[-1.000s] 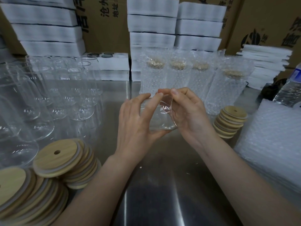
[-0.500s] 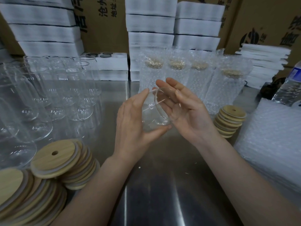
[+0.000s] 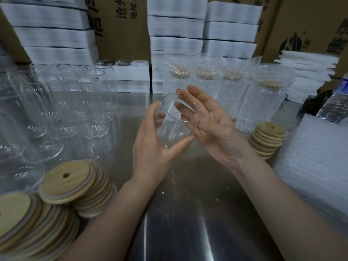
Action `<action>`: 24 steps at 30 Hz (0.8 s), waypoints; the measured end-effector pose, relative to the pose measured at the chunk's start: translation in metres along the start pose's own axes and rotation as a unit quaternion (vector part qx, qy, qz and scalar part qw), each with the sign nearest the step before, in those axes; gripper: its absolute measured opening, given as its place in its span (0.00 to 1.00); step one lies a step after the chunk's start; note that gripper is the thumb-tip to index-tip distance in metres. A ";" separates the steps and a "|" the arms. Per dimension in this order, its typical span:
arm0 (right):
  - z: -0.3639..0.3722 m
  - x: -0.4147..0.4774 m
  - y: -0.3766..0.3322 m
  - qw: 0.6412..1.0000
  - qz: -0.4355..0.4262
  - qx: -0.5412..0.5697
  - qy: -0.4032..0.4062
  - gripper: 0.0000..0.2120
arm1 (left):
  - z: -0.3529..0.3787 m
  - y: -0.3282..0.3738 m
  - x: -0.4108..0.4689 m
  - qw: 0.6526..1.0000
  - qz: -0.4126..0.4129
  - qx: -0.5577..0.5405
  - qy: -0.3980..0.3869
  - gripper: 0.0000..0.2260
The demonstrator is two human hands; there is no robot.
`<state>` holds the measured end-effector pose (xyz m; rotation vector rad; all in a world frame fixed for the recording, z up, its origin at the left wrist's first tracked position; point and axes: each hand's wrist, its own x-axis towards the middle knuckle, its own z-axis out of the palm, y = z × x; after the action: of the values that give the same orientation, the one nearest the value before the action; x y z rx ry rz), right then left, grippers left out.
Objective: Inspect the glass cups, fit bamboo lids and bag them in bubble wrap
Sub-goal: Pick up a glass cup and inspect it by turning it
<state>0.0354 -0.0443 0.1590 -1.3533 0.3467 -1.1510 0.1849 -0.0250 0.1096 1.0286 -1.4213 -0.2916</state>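
1 glass cup (image 3: 173, 127), tilted, held above the steel table (image 3: 188, 223) in the left hand (image 3: 150, 147), with thumb and fingers curled round its body. The right hand (image 3: 211, 125) is flat and wide, straight fingers laid against the cup's rim. Behind the cup: 4 bagged cups (image 3: 226, 95); left of it: bare cups (image 3: 75, 110) and stacked bamboo lids (image 3: 71, 183); right of it: a smaller lid stack (image 3: 267, 140) and bubble wrap (image 3: 316, 166).

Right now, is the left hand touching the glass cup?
Touching. The head view shows the left hand gripping the glass cup, thumb underneath and fingers curled round its side.
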 end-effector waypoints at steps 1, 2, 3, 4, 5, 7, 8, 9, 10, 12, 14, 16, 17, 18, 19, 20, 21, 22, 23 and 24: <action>0.002 0.000 0.000 1.000 0.000 -0.008 0.009 0.29 | 0.000 0.000 0.000 1.000 -0.004 0.002 0.002 0.41; 0.003 0.000 0.001 1.000 -0.002 -0.016 0.020 0.31 | 0.001 0.000 0.000 1.000 -0.007 0.003 0.002 0.41; 0.005 0.000 0.001 0.999 -0.006 -0.023 0.033 0.33 | 0.001 0.001 0.001 1.000 -0.010 0.003 0.003 0.40; 0.006 0.000 0.002 0.998 -0.012 -0.032 0.045 0.33 | 0.001 0.001 0.001 1.000 -0.014 0.002 0.003 0.40; 0.007 -0.001 0.002 0.997 -0.020 -0.043 0.056 0.33 | 0.002 0.001 0.001 1.000 -0.018 0.003 0.004 0.39; 0.010 -0.002 0.003 0.994 -0.033 -0.067 0.079 0.33 | 0.002 0.002 0.002 1.000 -0.023 0.009 0.004 0.38; 0.011 -0.002 0.004 0.992 -0.039 -0.078 0.090 0.33 | 0.002 0.002 0.002 1.000 -0.023 0.014 0.003 0.38; 0.013 -0.003 0.004 0.990 -0.045 -0.088 0.101 0.33 | 0.002 0.002 0.002 1.000 -0.021 0.019 -0.002 0.38; 0.014 -0.004 0.005 0.987 -0.051 -0.098 0.112 0.33 | 0.003 0.002 0.002 1.000 -0.019 0.022 -0.007 0.39; 0.018 -0.005 0.007 0.982 -0.064 -0.117 0.137 0.33 | 0.003 0.003 0.002 0.999 -0.014 0.036 -0.013 0.41; 0.021 -0.006 0.009 0.975 -0.077 -0.131 0.160 0.32 | 0.002 0.003 0.001 0.998 -0.003 0.064 -0.010 0.42; 0.025 -0.006 0.011 0.970 -0.084 -0.139 0.182 0.32 | 0.001 0.005 0.001 0.995 0.016 0.098 -0.003 0.42; 0.026 -0.006 0.013 0.967 -0.084 -0.140 0.194 0.32 | 0.001 0.005 0.002 0.993 0.028 0.118 0.002 0.42; 0.028 -0.007 0.015 0.965 -0.082 -0.137 0.207 0.33 | 0.000 0.005 0.002 0.990 0.038 0.138 0.009 0.41; 0.029 -0.007 0.016 0.963 -0.078 -0.131 0.220 0.33 | 0.000 0.004 0.004 0.986 0.045 0.160 0.015 0.41; 0.030 -0.007 0.018 0.962 -0.072 -0.122 0.233 0.34 | 0.000 0.002 0.005 0.982 0.049 0.181 0.021 0.40; 0.031 -0.007 0.019 0.961 -0.065 -0.112 0.245 0.34 | -0.001 0.001 0.007 0.978 0.053 0.199 0.025 0.40; 0.032 -0.008 0.020 0.959 -0.060 -0.106 0.256 0.34 | -0.002 0.000 0.008 0.974 0.057 0.217 0.028 0.39; 0.033 -0.008 0.020 0.957 -0.056 -0.103 0.267 0.34 | -0.003 -0.002 0.009 0.970 0.060 0.234 0.031 0.39; 0.034 -0.007 0.021 0.954 -0.053 -0.102 0.277 0.34 | -0.004 -0.003 0.010 0.965 0.062 0.251 0.036 0.38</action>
<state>0.0674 -0.0230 0.1463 -1.2137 0.8234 -1.6186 0.1913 -0.0323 0.1151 1.3338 -1.5209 0.2096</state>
